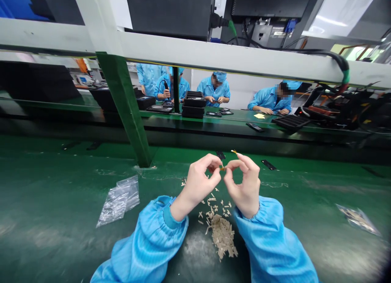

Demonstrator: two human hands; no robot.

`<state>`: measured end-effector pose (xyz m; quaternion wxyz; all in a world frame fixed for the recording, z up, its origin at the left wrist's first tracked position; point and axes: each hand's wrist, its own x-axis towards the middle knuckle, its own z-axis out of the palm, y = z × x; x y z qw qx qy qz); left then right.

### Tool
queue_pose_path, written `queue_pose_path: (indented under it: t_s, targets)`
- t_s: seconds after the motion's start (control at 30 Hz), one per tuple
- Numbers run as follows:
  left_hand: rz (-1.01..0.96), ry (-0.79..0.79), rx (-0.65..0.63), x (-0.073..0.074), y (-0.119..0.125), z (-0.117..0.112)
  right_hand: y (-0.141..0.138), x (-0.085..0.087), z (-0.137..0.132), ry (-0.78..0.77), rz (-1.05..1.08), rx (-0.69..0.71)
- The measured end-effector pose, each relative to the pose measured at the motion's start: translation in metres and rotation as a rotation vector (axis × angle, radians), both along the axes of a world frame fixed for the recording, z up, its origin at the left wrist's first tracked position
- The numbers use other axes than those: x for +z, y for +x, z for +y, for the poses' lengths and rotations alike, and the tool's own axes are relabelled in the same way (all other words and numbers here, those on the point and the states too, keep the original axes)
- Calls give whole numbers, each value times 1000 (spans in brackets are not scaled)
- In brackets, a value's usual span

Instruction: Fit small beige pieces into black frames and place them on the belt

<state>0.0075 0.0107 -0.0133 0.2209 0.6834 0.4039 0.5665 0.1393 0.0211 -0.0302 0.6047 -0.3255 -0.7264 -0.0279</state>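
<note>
Both hands meet above the green bench, fingertips nearly touching. My left hand [202, 178] pinches one side of a small orange-gold strip [222, 168], thin like a flexible circuit piece. On its other side, my right hand [245, 181] grips the same strip between thumb and finger. Another small yellow-orange piece [233, 151] shows by a raised fingertip of the right hand; how it is held I cannot tell. Below the hands lies a heap of small beige pieces [222, 236], with loose ones scattered toward the fingers.
Clear plastic bags [119, 199] lie at left, and a bag with beige pieces [358, 218] at right. Dark flat parts [268, 165] lie behind the hands. A green post [124, 112] rises at left. Across the line, co-workers in blue sit near black trays [193, 104].
</note>
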Motion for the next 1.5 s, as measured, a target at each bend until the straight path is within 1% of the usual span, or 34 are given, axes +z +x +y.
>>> queue_pose_path:
  t_s: [0.1, 0.27, 0.37, 0.5, 0.67, 0.97, 1.23, 1.4, 1.5]
  targets:
    - [-23, 14, -15, 1, -3, 2, 4, 5, -2, -1, 40, 0]
    - [-16, 71, -53, 1, -8, 2, 9, 7, -4, -49, -31, 1]
    - [3, 125, -72, 2, -9, 1, 7, 6, -5, -42, -7, 69]
    - [25, 159, -109, 2, -8, 0, 4, 8, -6, -108, 8, 157]
    - [38, 134, -120, 3, -9, -1, 4, 10, -7, -160, 16, 209]
    - [34, 106, -158, 4, -10, 0, 4, 12, -8, -181, 29, 261]
    - [-92, 48, -215, 3, -16, 4, 8, 14, -8, -190, 79, 232]
    - [-24, 43, -228, 5, -15, 1, 4, 12, -9, -228, 26, 277]
    - [-52, 44, -241, 5, -15, 2, 6, 13, -9, -245, 59, 287]
